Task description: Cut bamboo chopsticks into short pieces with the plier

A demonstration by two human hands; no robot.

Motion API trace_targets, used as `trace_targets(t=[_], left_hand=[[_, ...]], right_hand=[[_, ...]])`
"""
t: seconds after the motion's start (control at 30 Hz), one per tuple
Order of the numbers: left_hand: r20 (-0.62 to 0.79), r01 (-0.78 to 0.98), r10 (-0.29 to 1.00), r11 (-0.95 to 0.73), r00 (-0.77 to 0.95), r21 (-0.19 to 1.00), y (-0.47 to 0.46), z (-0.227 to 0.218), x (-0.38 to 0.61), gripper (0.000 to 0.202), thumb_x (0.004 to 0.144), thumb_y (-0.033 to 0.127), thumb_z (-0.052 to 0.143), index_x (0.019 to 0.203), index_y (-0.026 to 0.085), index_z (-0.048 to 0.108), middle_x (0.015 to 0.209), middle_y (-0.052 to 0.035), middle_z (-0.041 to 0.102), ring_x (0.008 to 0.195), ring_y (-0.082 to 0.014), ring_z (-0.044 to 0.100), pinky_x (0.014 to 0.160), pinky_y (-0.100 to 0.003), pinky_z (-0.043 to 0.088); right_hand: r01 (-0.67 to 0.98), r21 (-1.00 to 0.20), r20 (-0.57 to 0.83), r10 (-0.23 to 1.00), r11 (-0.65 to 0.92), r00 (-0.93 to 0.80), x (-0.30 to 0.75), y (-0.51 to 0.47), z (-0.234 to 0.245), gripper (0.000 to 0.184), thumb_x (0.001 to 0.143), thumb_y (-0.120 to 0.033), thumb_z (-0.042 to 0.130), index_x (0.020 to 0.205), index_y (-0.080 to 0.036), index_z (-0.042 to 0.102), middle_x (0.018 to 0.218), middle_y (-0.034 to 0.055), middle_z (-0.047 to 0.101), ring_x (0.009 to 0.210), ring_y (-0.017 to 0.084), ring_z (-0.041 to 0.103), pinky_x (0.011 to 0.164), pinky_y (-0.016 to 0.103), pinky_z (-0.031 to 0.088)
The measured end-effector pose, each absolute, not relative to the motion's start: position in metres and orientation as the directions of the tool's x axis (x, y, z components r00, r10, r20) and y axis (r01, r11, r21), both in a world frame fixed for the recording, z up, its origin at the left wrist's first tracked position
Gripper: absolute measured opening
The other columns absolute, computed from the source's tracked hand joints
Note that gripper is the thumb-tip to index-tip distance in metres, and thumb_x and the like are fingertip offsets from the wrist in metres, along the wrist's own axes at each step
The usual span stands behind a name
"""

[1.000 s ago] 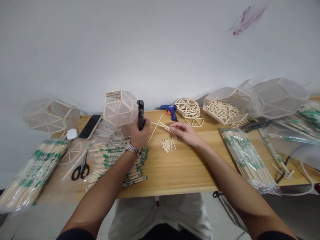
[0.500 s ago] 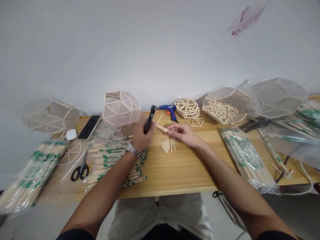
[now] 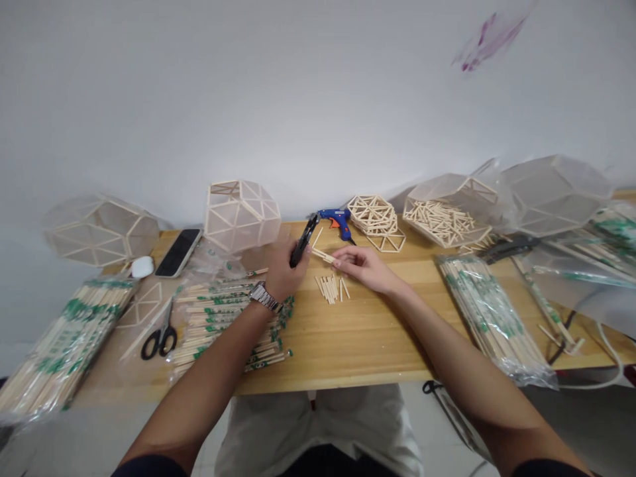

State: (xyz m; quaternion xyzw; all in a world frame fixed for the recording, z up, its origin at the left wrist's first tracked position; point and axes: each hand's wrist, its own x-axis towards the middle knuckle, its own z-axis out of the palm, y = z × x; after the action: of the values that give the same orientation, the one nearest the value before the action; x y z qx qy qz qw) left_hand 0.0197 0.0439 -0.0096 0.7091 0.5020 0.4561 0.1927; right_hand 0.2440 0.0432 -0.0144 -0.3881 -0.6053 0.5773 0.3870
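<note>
My left hand (image 3: 285, 268), with a metal watch on its wrist, is closed around a black hand tool (image 3: 304, 242). It looks like pliers or a cutter; its exact kind is not clear. My right hand (image 3: 365, 266) pinches light wooden sticks (image 3: 324, 256), their free ends pointing left beside the tool. Whether the tool touches them I cannot tell. Just beyond, a short loose stick (image 3: 318, 236) lies slanted. Below the hands, several cut stick pieces (image 3: 328, 289) lie in a small group on the wooden table (image 3: 348, 351).
Behind the hands are a blue glue gun (image 3: 335, 217) and stacked stick frames (image 3: 372, 215). Wrapped chopsticks (image 3: 213, 324), scissors (image 3: 159, 339) and a phone (image 3: 179, 253) lie left. At right are a holder of cut sticks (image 3: 442, 220) and a chopstick pack (image 3: 494, 318).
The black tool has tilted, its tip swinging right and slightly down. A stick piece that slanted in front of its tip no longer shows there. My right hand has barely moved.
</note>
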Motion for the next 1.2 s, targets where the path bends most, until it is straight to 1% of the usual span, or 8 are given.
trace_targets(t=[0.27, 0.43, 0.6, 0.9, 0.97, 1.03, 1.1, 1.2], left_hand=[[0.449, 0.513, 0.888, -0.434, 0.103, 0.741, 0.0423, -0.0082, 0.0194, 0.027, 0.096, 0.039, 0.06, 0.078, 0.02, 0.058, 0.063, 0.0034, 0.051, 0.057, -0.0117, 0.047, 0.055, -0.026, 0.035], [0.443, 0.487, 0.886, -0.448, 0.134, 0.75, 0.0424, -0.0105, 0.0189, 0.022, 0.096, 0.037, 0.06, 0.082, 0.02, 0.059, 0.064, 0.0036, 0.052, 0.057, -0.0114, 0.046, 0.055, -0.026, 0.036], [0.454, 0.484, 0.88, -0.46, 0.137, 0.745, 0.0432, -0.0106, 0.019, 0.022, 0.095, 0.035, 0.061, 0.079, 0.021, 0.057, 0.062, 0.0041, 0.051, 0.055, -0.0109, 0.046, 0.054, -0.026, 0.034], [0.425, 0.518, 0.894, -0.432, 0.141, 0.738, 0.0429, -0.012, 0.0185, 0.028, 0.097, 0.041, 0.059, 0.078, 0.021, 0.056, 0.061, 0.0041, 0.052, 0.055, -0.0114, 0.047, 0.054, -0.027, 0.034], [0.434, 0.537, 0.891, -0.434, 0.136, 0.724, 0.0424, -0.0104, 0.0186, 0.023, 0.097, 0.04, 0.059, 0.085, 0.021, 0.059, 0.066, 0.0025, 0.056, 0.059, -0.0127, 0.051, 0.058, -0.027, 0.038], [0.467, 0.565, 0.876, -0.447, 0.12, 0.694, 0.0427, -0.0087, 0.0183, 0.018, 0.097, 0.038, 0.059, 0.098, 0.02, 0.062, 0.078, -0.001, 0.063, 0.07, -0.0155, 0.058, 0.067, -0.03, 0.045], [0.502, 0.606, 0.86, -0.451, 0.097, 0.656, 0.0438, -0.0077, 0.0174, 0.019, 0.096, 0.034, 0.059, 0.108, 0.019, 0.061, 0.092, -0.0056, 0.067, 0.084, -0.0194, 0.062, 0.079, -0.034, 0.049], [0.507, 0.656, 0.857, -0.436, 0.093, 0.616, 0.0461, -0.0085, 0.0156, 0.023, 0.095, 0.029, 0.058, 0.115, 0.018, 0.059, 0.106, -0.0106, 0.068, 0.099, -0.024, 0.064, 0.091, -0.04, 0.05]], right_hand=[[0.031, -0.999, 0.016, 0.928, 0.029, -0.373, 0.2451, 0.0441, -0.0163, 0.039, 0.083, -0.05, 0.081, 0.101, -0.017, 0.074, 0.087, 0.0066, 0.076, 0.067, 0.015, 0.064, 0.063, 0.03, 0.053], [0.029, -0.999, 0.005, 0.925, 0.017, -0.38, 0.2447, 0.0432, -0.0144, 0.039, 0.082, -0.05, 0.082, 0.1, -0.017, 0.074, 0.085, 0.0056, 0.075, 0.067, 0.014, 0.063, 0.064, 0.029, 0.052], [0.05, -0.998, 0.017, 0.919, 0.04, -0.394, 0.2433, 0.0421, -0.0136, 0.039, 0.082, -0.051, 0.082, 0.099, -0.017, 0.075, 0.083, 0.005, 0.074, 0.064, 0.014, 0.06, 0.062, 0.028, 0.05], [0.037, -0.998, 0.032, 0.923, 0.05, -0.384, 0.2436, 0.0424, -0.0152, 0.042, 0.081, -0.053, 0.082, 0.1, -0.017, 0.075, 0.084, 0.0057, 0.075, 0.065, 0.014, 0.062, 0.063, 0.029, 0.052], [0.02, -0.999, 0.029, 0.929, 0.039, -0.37, 0.2447, 0.043, -0.0135, 0.04, 0.081, -0.052, 0.082, 0.1, -0.017, 0.075, 0.086, 0.0065, 0.076, 0.068, 0.015, 0.064, 0.064, 0.029, 0.053], [0.002, -1.0, 0.028, 0.935, 0.031, -0.352, 0.246, 0.0437, -0.0114, 0.038, 0.082, -0.051, 0.082, 0.1, -0.018, 0.075, 0.087, 0.0064, 0.077, 0.067, 0.015, 0.064, 0.062, 0.029, 0.052], [-0.024, -0.999, 0.028, 0.945, 0.022, -0.327, 0.2475, 0.0443, -0.0099, 0.037, 0.082, -0.05, 0.082, 0.1, -0.019, 0.075, 0.084, 0.0054, 0.077, 0.063, 0.014, 0.061, 0.057, 0.027, 0.049], [-0.101, -0.995, 0.026, 0.961, -0.002, -0.277, 0.2493, 0.0444, -0.0085, 0.037, 0.08, -0.05, 0.084, 0.099, -0.02, 0.074, 0.082, 0.0042, 0.077, 0.057, 0.012, 0.058, 0.051, 0.025, 0.042]])
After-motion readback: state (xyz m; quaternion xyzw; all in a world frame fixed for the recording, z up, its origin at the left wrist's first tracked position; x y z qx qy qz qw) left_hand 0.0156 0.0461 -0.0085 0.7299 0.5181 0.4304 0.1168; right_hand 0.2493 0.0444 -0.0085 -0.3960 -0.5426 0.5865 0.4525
